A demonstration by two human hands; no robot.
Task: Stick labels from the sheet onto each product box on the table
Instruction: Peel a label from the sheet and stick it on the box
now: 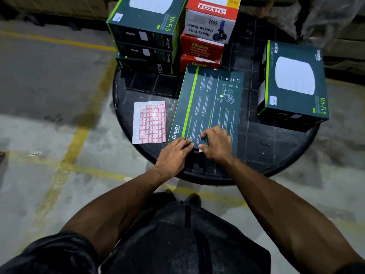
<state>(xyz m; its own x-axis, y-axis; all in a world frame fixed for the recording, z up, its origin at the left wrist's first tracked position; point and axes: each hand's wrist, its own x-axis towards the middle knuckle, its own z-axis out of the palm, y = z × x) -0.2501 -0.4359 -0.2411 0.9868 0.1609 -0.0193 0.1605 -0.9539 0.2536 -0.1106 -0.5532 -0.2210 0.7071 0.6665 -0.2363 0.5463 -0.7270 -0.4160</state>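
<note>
From my remote seat, listed left to right. Item: floor (49,99), grey concrete, scuffed, crossed by worn yellow painted lines. Item: table (280,151), round, black, its glossy top marked into squares. Item: label sheet (149,122), a flat glossy rectangle with rows of small white stickers outlined in red, several places at its top left bare; it lies on the table just left of the middle box and beyond my left hand, not touching it. Item: stack of three dark boxes (144,38) with green edges, at the far left of the table, the top one carrying a small white label near its corner. Item: left hand (173,155), palm down, fingertips resting flat on the near edge of the middle box, gripping nothing. Item: middle box (209,103), flat dark teal cardboard with a bright green stripe and fine white print, lying face down. Item: right hand (216,143), fingers bent and pressed onto the same near edge, just beside the left; a sliver of white shows beneath them, but I cannot tell whether they pinch it. Item: stack of red and white boxes (207,30) behind the middle box. Item: right-hand box (294,82), dark, with a white rounded picture and a small white label at its near left corner.
</note>
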